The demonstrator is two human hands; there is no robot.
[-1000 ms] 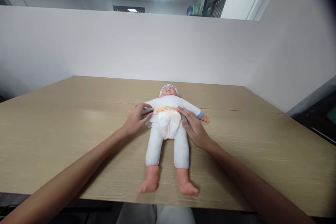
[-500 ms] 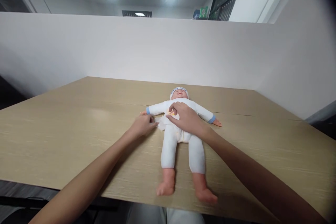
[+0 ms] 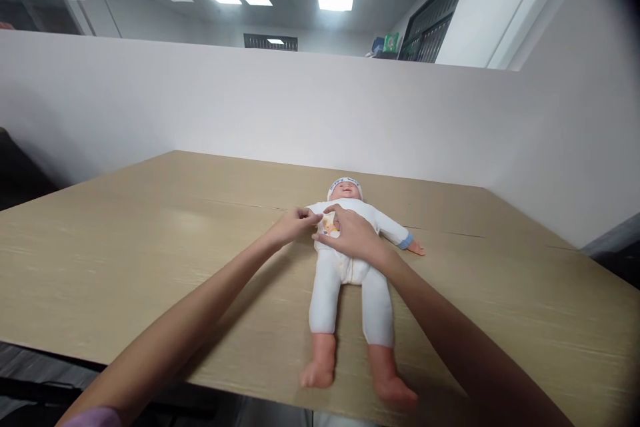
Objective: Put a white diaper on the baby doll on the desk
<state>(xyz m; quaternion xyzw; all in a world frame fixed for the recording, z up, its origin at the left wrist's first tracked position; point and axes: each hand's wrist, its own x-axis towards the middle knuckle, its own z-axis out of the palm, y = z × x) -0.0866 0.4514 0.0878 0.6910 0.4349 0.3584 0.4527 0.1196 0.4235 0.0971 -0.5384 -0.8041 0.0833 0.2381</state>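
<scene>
A baby doll (image 3: pixel 326 303) in a white suit and printed headband lies on its back, feet toward me. A white diaper (image 3: pixel 352 272) is around its hips, over the suit, with a coloured print on the front. My left hand (image 3: pixel 294 224) pinches the diaper's side flap at the doll's waist, fingertips closed together. Resting on the belly from the other side, my right hand (image 3: pixel 354 233) has its thumb and fingers apart around the print. The doll's arm on the left is mostly hidden behind my left hand.
The doll lies on a wide wooden table (image 3: pixel 150 240). A white partition (image 3: pixel 250 107) rises behind the far edge, and a wall (image 3: pixel 565 133) stands at the right. The table's near edge runs just past the doll's feet.
My left hand has moved up and right from beside the diaper flap to the doll's waist, bringing the flap with it. My right hand stays on the belly. The view has tilted slightly.
</scene>
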